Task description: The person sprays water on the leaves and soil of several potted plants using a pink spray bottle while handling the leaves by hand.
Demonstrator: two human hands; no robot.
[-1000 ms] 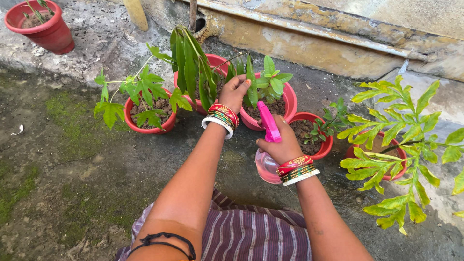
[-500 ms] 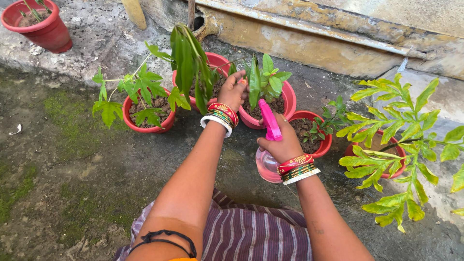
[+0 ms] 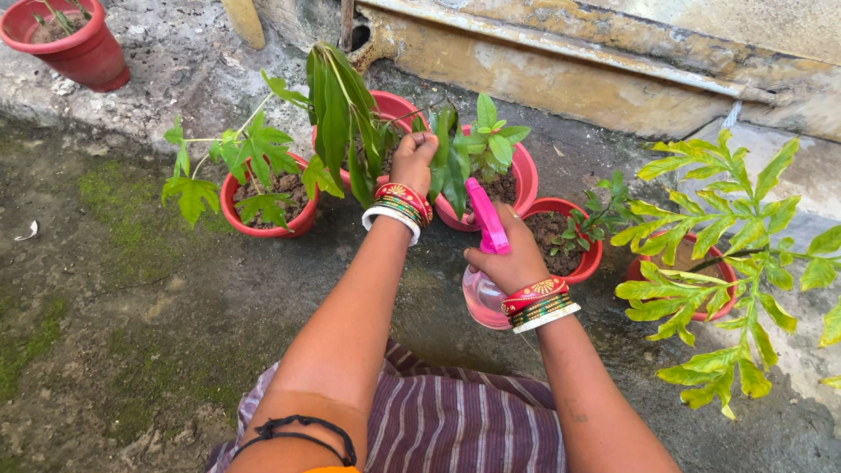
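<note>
My right hand (image 3: pixel 505 259) grips a pink spray bottle (image 3: pixel 484 263), its nozzle aimed at the pink pot (image 3: pixel 524 180) in the middle. That pot holds a small green plant (image 3: pixel 493 140). My left hand (image 3: pixel 412 162) pinches a long dark green leaf (image 3: pixel 448 162) that hangs over the pot's near rim. Both wrists carry red, green and white bangles. A black cord band sits on my left upper arm.
Several red pots stand in a row on mossy concrete: a lobed-leaf plant (image 3: pixel 254 188) at left, a long-leaf plant (image 3: pixel 342 109) behind, a small herb pot (image 3: pixel 565 238), a yellow-green leafy plant (image 3: pixel 718 254) at right. Another red pot (image 3: pixel 66 39) stands top left. A stained wall runs behind.
My left hand has closed on the long leaf and pulled it down and right, over the pink pot's rim. The right hand with the spray bottle has barely moved.
</note>
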